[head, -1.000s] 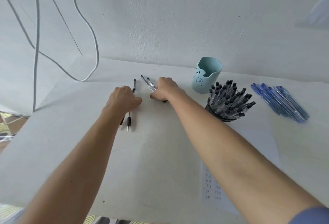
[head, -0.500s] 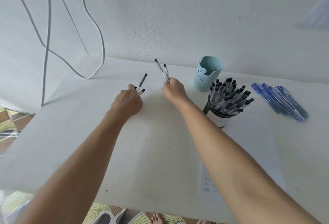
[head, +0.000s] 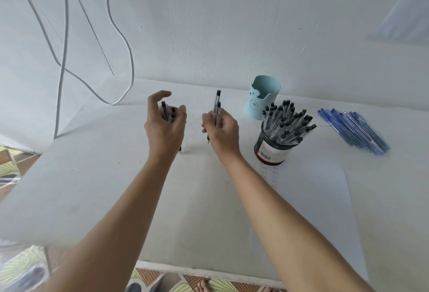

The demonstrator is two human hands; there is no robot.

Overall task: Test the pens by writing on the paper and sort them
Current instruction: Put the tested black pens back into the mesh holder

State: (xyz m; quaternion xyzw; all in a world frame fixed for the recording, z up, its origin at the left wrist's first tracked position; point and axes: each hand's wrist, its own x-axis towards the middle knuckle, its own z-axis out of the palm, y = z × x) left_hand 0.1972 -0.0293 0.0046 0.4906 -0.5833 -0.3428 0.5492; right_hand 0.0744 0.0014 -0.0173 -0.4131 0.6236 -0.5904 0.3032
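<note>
a: what is the left hand (head: 165,127) doing?
b: it is raised over the table (head: 97,175), fingers (head: 160,94) loosely curled around a few black pens (head: 167,111). the thumb stands off to the right, so the hold is loose, more a cradle than a pinch. the pen tips poke out below the hand.

a: and the right hand (head: 222,131)?
b: closed on two clear pens (head: 217,106) with black caps. they stand nearly upright, caps above the knuckles, tips showing under the palm. the fingers are pressed tight around the barrels.

a: where are the rest of the pens?
b: a black can (head: 271,152) just right of the right hand is packed with clear-barrelled, black-capped pens, fanned out and leaning right. a label with a barcode is on its side. behind it, near the wall, stands a pale blue cup (head: 261,99) with a little face on it; i cannot tell what is inside. further right a pile of blue pens (head: 352,129) lies flat on the table, roughly parallel.

a: the paper (head: 313,199)?
b: white sheet under the can, reaching toward the near edge. small rows of pen marks (head: 269,173) sit just in front of the can.
</note>
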